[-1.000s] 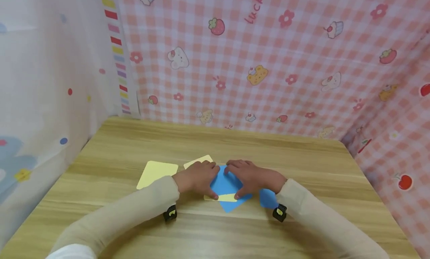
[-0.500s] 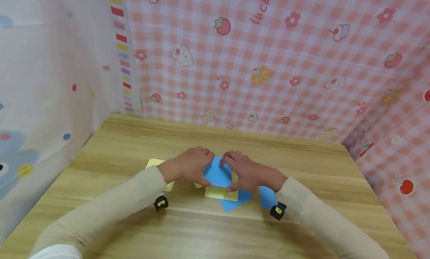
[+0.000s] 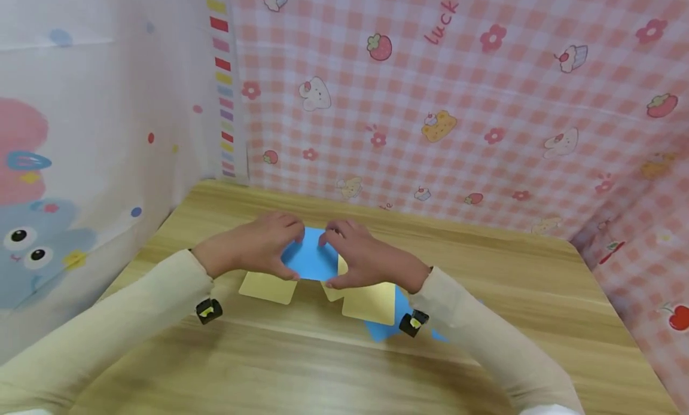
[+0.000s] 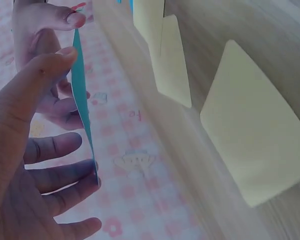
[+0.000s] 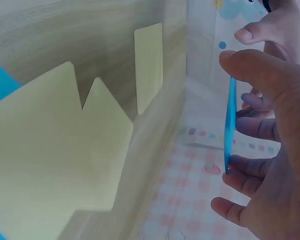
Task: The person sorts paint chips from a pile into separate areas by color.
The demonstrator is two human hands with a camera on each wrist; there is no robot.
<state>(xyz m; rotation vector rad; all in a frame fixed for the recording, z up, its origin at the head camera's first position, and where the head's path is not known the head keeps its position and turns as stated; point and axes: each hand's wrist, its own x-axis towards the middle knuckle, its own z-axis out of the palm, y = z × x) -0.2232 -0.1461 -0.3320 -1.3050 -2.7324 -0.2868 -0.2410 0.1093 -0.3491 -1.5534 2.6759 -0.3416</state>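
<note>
Holding a blue card point(image 3: 312, 253) up off the wooden table point(image 3: 258, 355) with both hands here. My left hand point(image 3: 258, 244) is gripping one end, thumb at the near edge and fingers bending to the far edge, and my right hand point(image 3: 368, 256) is doing pretty much the same at the other end. Both wrist views are showing the card nearly edge-on, clear of the tabletop.

Below it, a yellow card point(image 3: 269, 288) is lying off by itself on my left. Over toward my right, a second yellow card point(image 3: 332, 292) is sitting partly under a third yellow card point(image 3: 371, 304), and that one's overlapping another blue card point(image 3: 383, 329). One more blue piece point(image 3: 439, 336) is peeking out from behind my right sleeve point(image 3: 495, 343), so I can't tell its full shape.

Behind everything, a pink checked curtain point(image 3: 398, 92) is hanging past the far edge, and a white patterned one point(image 3: 107, 92) is hanging on my left.
</note>
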